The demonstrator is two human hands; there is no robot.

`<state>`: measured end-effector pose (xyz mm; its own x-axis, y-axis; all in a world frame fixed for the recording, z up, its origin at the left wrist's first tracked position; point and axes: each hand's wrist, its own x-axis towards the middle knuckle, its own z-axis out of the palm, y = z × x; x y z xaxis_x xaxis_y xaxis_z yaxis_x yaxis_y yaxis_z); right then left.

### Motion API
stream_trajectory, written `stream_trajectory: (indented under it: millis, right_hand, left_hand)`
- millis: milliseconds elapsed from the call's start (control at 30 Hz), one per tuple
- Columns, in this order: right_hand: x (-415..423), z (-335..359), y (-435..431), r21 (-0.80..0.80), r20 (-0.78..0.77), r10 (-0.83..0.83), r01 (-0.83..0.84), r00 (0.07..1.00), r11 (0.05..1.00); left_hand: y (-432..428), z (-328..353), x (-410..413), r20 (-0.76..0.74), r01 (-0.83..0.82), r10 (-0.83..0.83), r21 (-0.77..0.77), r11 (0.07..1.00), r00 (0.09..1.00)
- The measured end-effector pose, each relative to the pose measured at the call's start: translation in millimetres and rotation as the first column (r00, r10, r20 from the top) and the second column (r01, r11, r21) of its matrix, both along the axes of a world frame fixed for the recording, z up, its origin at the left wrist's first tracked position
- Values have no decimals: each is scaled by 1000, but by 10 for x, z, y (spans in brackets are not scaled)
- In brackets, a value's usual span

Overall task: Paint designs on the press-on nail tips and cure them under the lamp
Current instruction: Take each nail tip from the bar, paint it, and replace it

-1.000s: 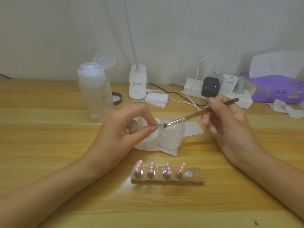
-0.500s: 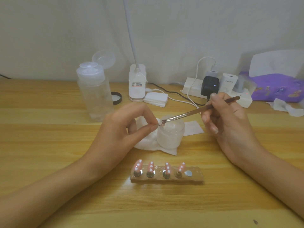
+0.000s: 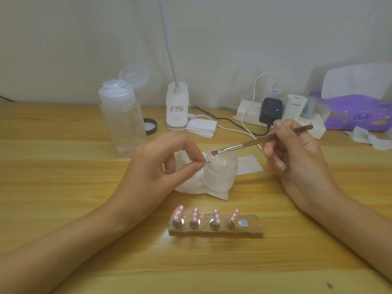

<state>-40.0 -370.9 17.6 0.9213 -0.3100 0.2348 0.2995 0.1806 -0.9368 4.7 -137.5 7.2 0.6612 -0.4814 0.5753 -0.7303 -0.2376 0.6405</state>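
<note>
left hand (image 3: 152, 168): pink nail tip (image 3: 210, 160) | right hand (image 3: 297, 158): slim metal brush (image 3: 254, 142)

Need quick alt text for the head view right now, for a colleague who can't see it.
The left hand pinches a small nail tip on a stick while the right hand holds a brush above it, over a frosted jar. Four dotted pink tips stand in a holder nearer the camera.

The nail tip (image 3: 210, 160) pinched in the left hand (image 3: 157, 172) was too small and blurred for its design to be read, and the fingertips hid most of its stand. The lamp (image 3: 177, 107) lost the upper part of its neck past the top edge. The small jar (image 3: 220, 172) covered part of the crumpled tissue (image 3: 191, 183). Both forearms ran out of frame below.
</note>
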Motion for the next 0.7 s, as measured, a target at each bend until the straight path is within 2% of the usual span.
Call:
stream_trajectory:
  millis: [167, 300, 467, 600, 700]
  right_hand:
    - [-1, 9, 24, -57, 15, 32, -31, 999, 998]
    - [3, -2, -1, 14, 7, 9, -9, 1000, 1000]
    - [10, -10, 11, -61, 23, 36, -35, 999, 998]
    - [10, -11, -5, 10, 7, 7, -7, 1000, 1000]
    - [7, -5, 9, -34, 37, 57, -56, 998, 998]
  left_hand:
    - [2, -3, 3, -9, 3, -3, -5, 1000, 1000]
    - [1, -3, 9, -14, 7, -7, -3, 1000, 1000]
    - [-5, -10, 14, -24, 7, -7, -8, 1000, 1000]
    - [2, -8, 6, -20, 7, -7, -3, 1000, 1000]
    - [0, -7, 0, -31, 13, -13, -8, 1000, 999]
